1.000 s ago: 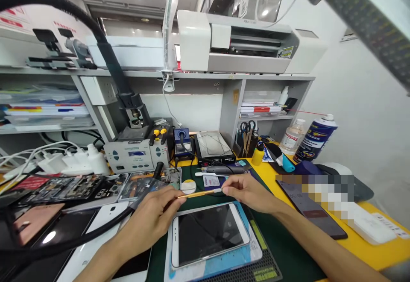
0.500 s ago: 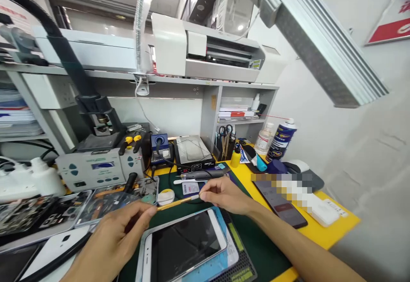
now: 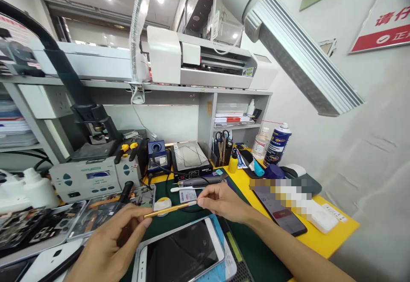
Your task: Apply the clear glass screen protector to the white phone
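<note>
A slim gold-handled tool (image 3: 168, 210) with a silvery end spans the gap between my hands, slightly tilted. My left hand (image 3: 110, 235) pinches its gold end between thumb and fingers. At the silvery end, my right hand (image 3: 222, 203) is closed in a pinch, and the fingertips hide the very tip. Just below lies a white-framed phone (image 3: 184, 250) with a dark screen facing up. It rests on a pale and light-blue sheet (image 3: 226, 254), over a dark textured pad. Neither hand touches the phone.
A soldering station (image 3: 156, 158), a hot plate (image 3: 191, 158) and a grey control unit (image 3: 92, 177) line the back. Trays of phone parts (image 3: 68, 213) sit left. Another phone (image 3: 283, 213) and a spray can (image 3: 278, 145) are on the yellow surface at right. A lamp (image 3: 304, 55) hangs overhead.
The view has shifted slightly. My left hand has slid toward the tool's gold end, so more of the handle shows. The right hand still pinches the silvery end.
</note>
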The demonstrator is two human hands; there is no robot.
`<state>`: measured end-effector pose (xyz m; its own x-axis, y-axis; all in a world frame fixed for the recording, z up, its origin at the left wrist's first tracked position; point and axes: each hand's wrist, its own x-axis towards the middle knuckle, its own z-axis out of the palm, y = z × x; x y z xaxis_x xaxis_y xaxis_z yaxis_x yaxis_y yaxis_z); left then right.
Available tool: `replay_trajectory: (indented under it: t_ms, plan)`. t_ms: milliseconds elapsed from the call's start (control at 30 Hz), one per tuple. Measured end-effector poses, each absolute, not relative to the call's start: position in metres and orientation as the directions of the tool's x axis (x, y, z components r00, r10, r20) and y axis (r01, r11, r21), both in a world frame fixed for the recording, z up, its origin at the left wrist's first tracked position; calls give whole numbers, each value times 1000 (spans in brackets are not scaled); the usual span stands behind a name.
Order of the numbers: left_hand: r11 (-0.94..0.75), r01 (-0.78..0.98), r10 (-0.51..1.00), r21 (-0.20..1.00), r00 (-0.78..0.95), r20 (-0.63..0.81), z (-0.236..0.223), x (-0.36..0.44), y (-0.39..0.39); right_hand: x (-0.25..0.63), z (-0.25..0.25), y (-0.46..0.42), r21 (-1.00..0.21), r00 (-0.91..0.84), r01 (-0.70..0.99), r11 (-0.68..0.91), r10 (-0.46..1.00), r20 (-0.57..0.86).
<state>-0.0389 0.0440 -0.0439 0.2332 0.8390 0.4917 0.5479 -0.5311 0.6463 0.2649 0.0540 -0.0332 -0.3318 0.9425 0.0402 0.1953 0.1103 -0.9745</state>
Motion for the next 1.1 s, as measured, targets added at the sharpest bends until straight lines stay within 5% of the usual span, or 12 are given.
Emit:
replay_trajectory:
  t_ms: [567, 1100]
  plan:
    - [-463, 585, 885, 666, 346, 312, -45, -42, 41, 263, -32, 52, -978, -340, 175, 111, 939, 46]
    - [-506, 636, 857, 583, 293, 424, -42, -37, 40, 262, -30, 52, -981, -328, 163, 109, 943, 51]
